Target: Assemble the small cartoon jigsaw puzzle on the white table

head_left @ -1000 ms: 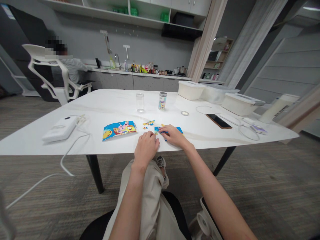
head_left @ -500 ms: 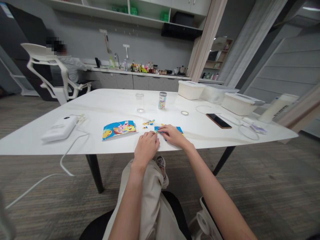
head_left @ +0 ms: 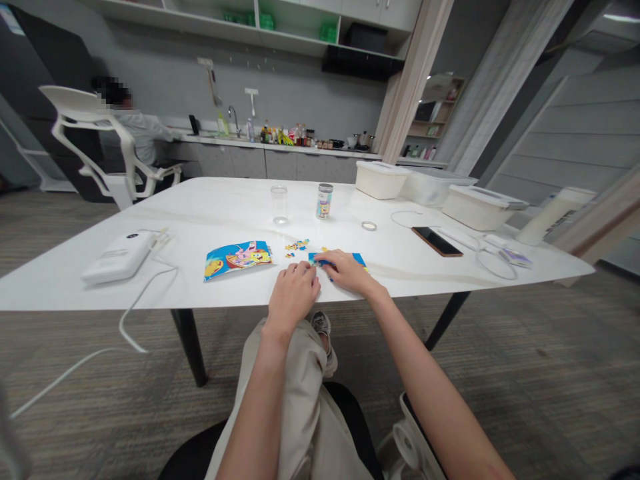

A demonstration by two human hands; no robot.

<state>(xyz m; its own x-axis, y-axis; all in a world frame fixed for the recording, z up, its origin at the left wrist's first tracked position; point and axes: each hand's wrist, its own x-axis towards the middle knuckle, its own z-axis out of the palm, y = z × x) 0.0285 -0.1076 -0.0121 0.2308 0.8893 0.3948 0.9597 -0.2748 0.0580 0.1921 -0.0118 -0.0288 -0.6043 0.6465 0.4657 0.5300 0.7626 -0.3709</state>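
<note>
Both hands rested at the near edge of the white table point(head_left: 210, 213). The right hand point(head_left: 345, 271) lay on the partly built blue jigsaw puzzle point(head_left: 356, 257), its fingers pressed down together on the pieces. The left hand point(head_left: 293, 297) sat just beside it, fingers curled; whether they pinched anything could not be told. Small loose puzzle pieces point(head_left: 296, 247) lay just beyond, near the colourful cartoon reference picture point(head_left: 238, 259).

We see white worktop point(head_left: 210, 213); on it: cartoon picture card point(head_left: 239, 259), loose puzzle pieces point(head_left: 297, 246), blue puzzle patch point(head_left: 358, 258), clear jar point(head_left: 279, 204), printed jar point(head_left: 325, 201), phone point(head_left: 437, 241), white device point(head_left: 119, 256), lidded tubs point(head_left: 383, 179).
</note>
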